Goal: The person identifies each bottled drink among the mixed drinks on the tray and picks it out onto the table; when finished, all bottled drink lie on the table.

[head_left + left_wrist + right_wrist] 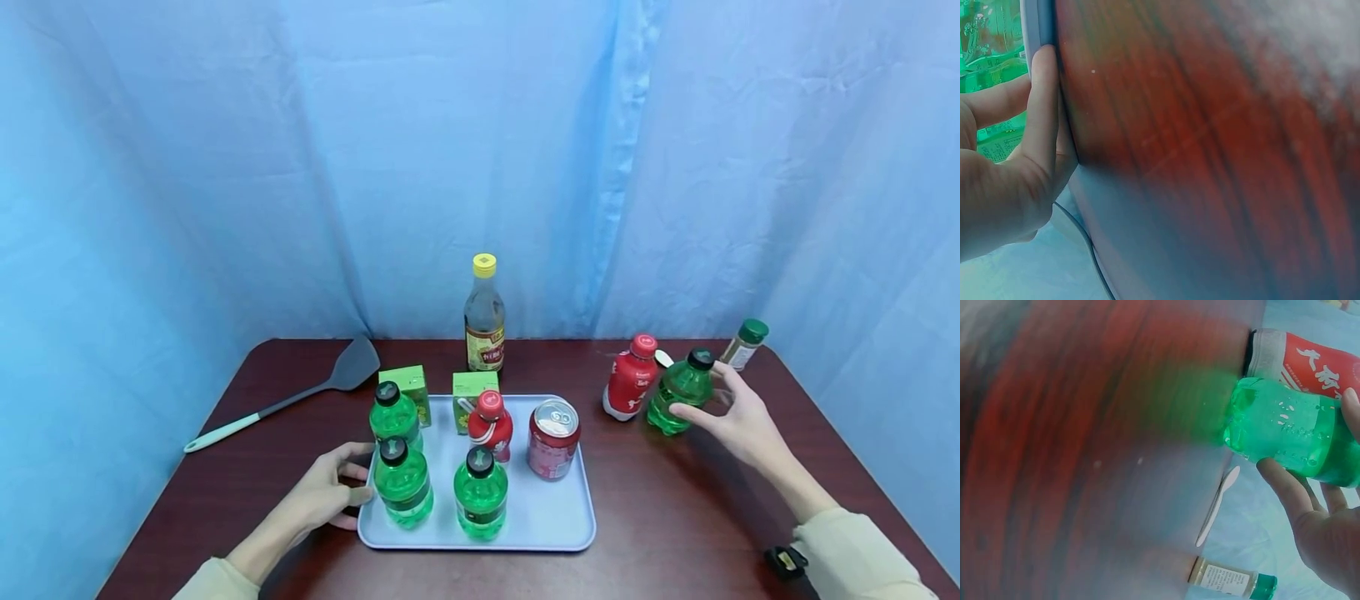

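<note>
My left hand [326, 490] grips the left rim of a pale tray [540, 523], thumb and fingers at its edge. On the tray stand three green soda bottles [482, 493] with black caps, a red bottle [491, 423], a red can [553, 442] and green drink cartons [405, 385] along the back. Over to the right, my right hand [742, 421] holds another green soda bottle [678, 396] between thumb and fingers, and the bottle leans slightly. Whether its base touches the table I cannot tell. Beside it stands a second red bottle [630, 382].
A spatula [300, 396] lies at the back left. Behind the tray stands a tall sauce bottle [484, 321] with a yellow cap. A green-capped spice jar [746, 343] is at the back right, and a white spoon [1217, 506] lies near it. Blue curtains surround the table [675, 517].
</note>
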`<action>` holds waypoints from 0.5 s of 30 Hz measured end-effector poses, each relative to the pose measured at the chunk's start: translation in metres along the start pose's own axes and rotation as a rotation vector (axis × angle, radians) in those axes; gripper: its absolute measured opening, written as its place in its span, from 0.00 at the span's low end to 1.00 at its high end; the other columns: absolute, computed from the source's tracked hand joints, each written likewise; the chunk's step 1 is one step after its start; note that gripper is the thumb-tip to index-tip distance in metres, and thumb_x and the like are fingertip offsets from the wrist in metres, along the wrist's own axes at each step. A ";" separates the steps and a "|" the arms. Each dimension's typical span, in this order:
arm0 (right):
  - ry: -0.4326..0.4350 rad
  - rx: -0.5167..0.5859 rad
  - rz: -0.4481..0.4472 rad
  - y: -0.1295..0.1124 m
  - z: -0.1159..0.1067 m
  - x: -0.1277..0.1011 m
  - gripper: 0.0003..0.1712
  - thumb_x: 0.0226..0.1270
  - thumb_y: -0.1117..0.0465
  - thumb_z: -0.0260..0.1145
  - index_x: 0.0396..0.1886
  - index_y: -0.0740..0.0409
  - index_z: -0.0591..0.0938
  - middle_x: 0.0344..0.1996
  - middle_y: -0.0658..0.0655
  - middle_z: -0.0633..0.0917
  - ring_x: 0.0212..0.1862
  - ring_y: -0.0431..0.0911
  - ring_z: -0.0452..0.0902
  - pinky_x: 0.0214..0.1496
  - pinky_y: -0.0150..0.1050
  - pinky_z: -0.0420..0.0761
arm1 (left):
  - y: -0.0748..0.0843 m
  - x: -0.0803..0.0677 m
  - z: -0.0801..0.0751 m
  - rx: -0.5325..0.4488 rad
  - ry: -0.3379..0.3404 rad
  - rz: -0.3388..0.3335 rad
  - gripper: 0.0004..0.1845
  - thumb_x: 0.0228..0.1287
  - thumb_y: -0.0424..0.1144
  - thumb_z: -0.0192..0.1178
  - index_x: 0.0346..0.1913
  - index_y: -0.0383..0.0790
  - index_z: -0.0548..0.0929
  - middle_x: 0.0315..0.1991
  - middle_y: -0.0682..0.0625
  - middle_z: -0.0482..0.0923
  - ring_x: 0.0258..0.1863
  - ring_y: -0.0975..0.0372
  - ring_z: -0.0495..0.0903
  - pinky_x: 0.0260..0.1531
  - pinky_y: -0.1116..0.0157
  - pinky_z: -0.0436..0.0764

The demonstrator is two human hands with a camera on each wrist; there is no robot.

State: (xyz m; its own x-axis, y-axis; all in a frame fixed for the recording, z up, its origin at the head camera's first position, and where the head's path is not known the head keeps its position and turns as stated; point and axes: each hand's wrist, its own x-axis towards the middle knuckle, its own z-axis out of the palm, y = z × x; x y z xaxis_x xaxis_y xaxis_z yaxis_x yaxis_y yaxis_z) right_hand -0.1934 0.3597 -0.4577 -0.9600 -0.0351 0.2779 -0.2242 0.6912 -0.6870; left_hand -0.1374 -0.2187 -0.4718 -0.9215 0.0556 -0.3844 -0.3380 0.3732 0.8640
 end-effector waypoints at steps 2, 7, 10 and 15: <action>0.003 -0.010 -0.002 0.002 0.000 -0.001 0.46 0.63 0.52 0.77 0.76 0.54 0.63 0.58 0.60 0.78 0.57 0.48 0.79 0.44 0.21 0.76 | 0.000 0.000 0.000 0.004 0.004 -0.001 0.34 0.61 0.24 0.66 0.71 0.38 0.71 0.47 0.38 0.76 0.41 0.52 0.79 0.24 0.51 0.86; 0.007 -0.028 -0.021 0.004 0.000 0.000 0.46 0.62 0.52 0.77 0.75 0.56 0.64 0.57 0.60 0.79 0.54 0.37 0.77 0.45 0.24 0.79 | 0.001 0.000 0.001 0.003 0.009 -0.006 0.34 0.60 0.24 0.66 0.71 0.38 0.71 0.47 0.39 0.76 0.41 0.52 0.79 0.24 0.51 0.86; 0.003 -0.026 -0.020 0.003 -0.001 0.001 0.46 0.62 0.52 0.77 0.74 0.58 0.64 0.57 0.61 0.79 0.56 0.54 0.80 0.45 0.28 0.81 | 0.001 0.000 0.001 0.001 0.008 -0.005 0.34 0.60 0.23 0.66 0.71 0.38 0.71 0.47 0.39 0.76 0.41 0.52 0.80 0.24 0.51 0.86; -0.007 -0.016 -0.012 -0.002 -0.003 0.004 0.45 0.61 0.53 0.78 0.73 0.57 0.65 0.57 0.63 0.79 0.57 0.67 0.78 0.47 0.42 0.86 | 0.001 0.000 0.001 -0.001 0.004 0.000 0.34 0.61 0.24 0.66 0.71 0.38 0.71 0.47 0.38 0.76 0.41 0.52 0.80 0.24 0.51 0.86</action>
State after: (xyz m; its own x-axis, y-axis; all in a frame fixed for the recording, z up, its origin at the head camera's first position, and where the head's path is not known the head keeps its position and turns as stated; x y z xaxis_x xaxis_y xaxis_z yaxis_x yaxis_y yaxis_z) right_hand -0.1960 0.3600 -0.4534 -0.9583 -0.0485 0.2818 -0.2334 0.7021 -0.6727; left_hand -0.1376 -0.2176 -0.4718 -0.9222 0.0519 -0.3833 -0.3383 0.3721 0.8644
